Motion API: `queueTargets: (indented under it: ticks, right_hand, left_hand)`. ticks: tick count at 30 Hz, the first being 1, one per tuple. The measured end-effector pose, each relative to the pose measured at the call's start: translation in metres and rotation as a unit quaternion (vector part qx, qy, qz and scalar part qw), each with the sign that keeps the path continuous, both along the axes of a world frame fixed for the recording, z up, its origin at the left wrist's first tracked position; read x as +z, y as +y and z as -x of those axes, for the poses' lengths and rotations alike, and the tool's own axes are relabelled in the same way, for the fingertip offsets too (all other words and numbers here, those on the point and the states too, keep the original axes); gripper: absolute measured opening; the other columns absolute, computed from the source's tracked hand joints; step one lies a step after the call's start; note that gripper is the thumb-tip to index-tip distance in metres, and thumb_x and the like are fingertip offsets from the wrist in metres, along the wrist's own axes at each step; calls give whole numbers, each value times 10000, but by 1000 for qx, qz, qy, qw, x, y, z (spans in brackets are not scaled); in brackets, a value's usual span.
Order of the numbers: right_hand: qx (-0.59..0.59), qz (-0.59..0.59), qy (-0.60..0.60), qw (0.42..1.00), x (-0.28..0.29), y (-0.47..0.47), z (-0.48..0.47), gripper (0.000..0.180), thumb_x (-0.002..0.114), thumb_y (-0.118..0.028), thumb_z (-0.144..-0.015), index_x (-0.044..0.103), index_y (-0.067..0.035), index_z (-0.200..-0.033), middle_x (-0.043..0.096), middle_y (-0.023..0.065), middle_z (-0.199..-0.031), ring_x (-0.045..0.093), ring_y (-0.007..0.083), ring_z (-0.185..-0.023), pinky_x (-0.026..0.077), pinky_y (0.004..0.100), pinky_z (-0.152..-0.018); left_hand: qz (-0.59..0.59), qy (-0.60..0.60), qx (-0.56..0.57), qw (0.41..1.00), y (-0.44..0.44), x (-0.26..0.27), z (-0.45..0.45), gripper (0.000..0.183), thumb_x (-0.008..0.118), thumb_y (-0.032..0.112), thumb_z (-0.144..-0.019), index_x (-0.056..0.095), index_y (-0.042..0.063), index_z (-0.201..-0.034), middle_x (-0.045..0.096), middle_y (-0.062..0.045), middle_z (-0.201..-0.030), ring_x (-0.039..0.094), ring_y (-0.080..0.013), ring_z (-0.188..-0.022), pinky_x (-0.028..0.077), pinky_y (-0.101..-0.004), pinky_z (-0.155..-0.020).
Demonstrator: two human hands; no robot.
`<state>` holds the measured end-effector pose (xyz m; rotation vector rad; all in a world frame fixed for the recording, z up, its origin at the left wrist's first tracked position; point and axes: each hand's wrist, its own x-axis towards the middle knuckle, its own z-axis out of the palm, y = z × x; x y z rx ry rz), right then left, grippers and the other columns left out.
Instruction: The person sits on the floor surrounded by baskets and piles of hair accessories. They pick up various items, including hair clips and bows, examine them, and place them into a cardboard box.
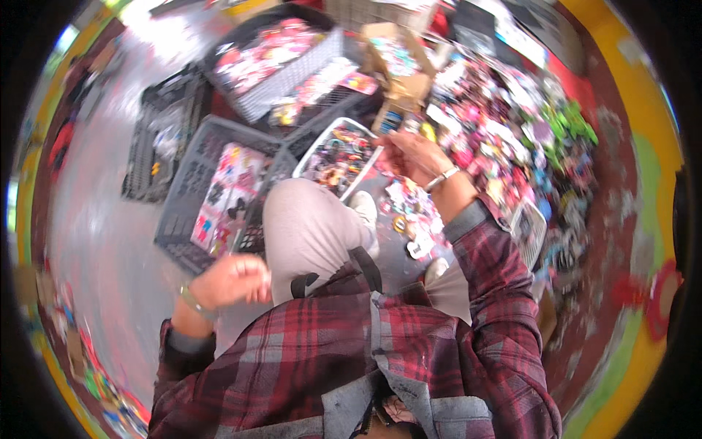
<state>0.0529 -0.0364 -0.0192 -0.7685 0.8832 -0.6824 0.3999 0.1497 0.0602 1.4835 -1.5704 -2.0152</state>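
Observation:
My left hand point(233, 281) hangs beside my left knee, near the front edge of a grey plastic crate point(178, 219). Its fingers are loosely curled, and I see nothing in them, though the palm is hidden. My right hand point(415, 156) is at the right rim of a white plastic basket point(305, 162), which holds many small mixed trinkets point(343, 153). Blur hides whether its fingers grip anything. Below that hand a loose heap of small colourful items point(417, 211) lies on the floor. Inside the grey crate are carded accessories point(226, 192), some with bow shapes.
A large pile of mixed small goods point(482, 131) spreads to the right, with a white basket point(532, 236) at its near edge. Ahead stand a crate of pink packets point(293, 77) and an open cardboard box point(419, 90). A black crate point(137, 142) sits left.

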Motion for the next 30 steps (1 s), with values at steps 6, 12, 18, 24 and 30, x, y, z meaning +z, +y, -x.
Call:
queueTargets:
  ticks: [6,12,18,24,30]
  right_hand:
    - [-110,27,-135,984,50,79,45,396,476,-338,-888,542,-8,-1097,615,92,-968,583,177,-893,449,309,-793]
    - [-192,96,-175,961,52,140,76,326,498,-248,-869,528,21,-1051,575,112,-990,560,199,-921,446,333,-823]
    - [-160,58,-233,957,36,167,89,228,515,-144,-851,544,13,-1014,586,89,-927,578,152,-831,478,270,-717]
    - [-19,91,35,995,2,146,108,210,502,-206,-847,599,-59,-961,602,25,-862,563,135,-812,453,254,-664]
    - [-56,286,600,745,-29,157,209,274,544,-344,-807,631,-121,-939,632,152,-856,609,312,-801,474,378,-704]
  left_hand:
    - [473,112,16,874,-90,-8,179,247,677,81,-731,599,33,-960,568,-56,-919,527,-139,-809,419,-259,-711]
    - [712,134,-122,678,-79,-5,280,419,732,74,-600,620,88,-1003,548,-41,-978,482,-245,-931,389,-360,-819]
    - [737,171,-227,613,-75,-7,297,232,667,75,-628,599,85,-850,564,-28,-921,513,-242,-889,419,-361,-756]
    - [735,95,-227,632,-61,-2,280,120,600,74,-656,588,103,-772,584,-20,-895,537,-217,-895,417,-352,-783]
    - [790,-176,-28,587,-97,2,186,99,656,32,-697,580,66,-749,589,-52,-813,541,-236,-825,413,-356,-763]
